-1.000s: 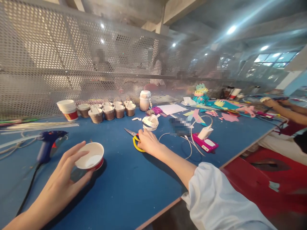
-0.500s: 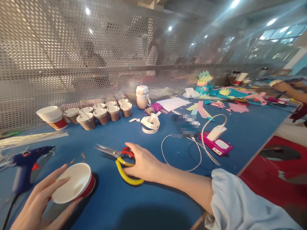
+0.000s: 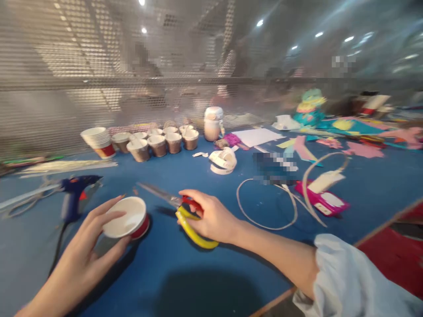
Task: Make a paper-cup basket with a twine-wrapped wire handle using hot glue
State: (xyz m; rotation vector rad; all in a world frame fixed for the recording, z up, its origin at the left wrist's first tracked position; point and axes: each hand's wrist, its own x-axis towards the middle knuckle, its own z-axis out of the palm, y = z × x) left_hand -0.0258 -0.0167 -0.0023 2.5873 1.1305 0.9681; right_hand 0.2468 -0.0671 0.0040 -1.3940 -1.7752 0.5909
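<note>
My left hand (image 3: 90,235) curls around a small white paper cup (image 3: 127,216) with a red band, fingers over its rim and thumb along its side. The cup tilts toward me, low at the blue table. In my right hand (image 3: 214,218) is a pair of scissors (image 3: 190,220) with red and yellow handles. Their blades point to the left, beyond the cup, and cast a shadow on the table. Left of the cup lies a dark blue glue gun (image 3: 74,193) with a red trigger.
Behind stand stacked paper cups (image 3: 99,141), several brown-sided cups (image 3: 158,145) and a lidded bottle (image 3: 213,124). A paper strip coil (image 3: 223,160), a looped white cable (image 3: 239,200) and a magenta power strip (image 3: 325,200) lie rightward. Coloured paper (image 3: 365,149) is farther right. Perforated metal screen (image 3: 99,101) at the back.
The view has swung left, so things sit farther right in the picture. The scissors stay in my right hand, their handles now closer together. My left hand stays at the cup.
</note>
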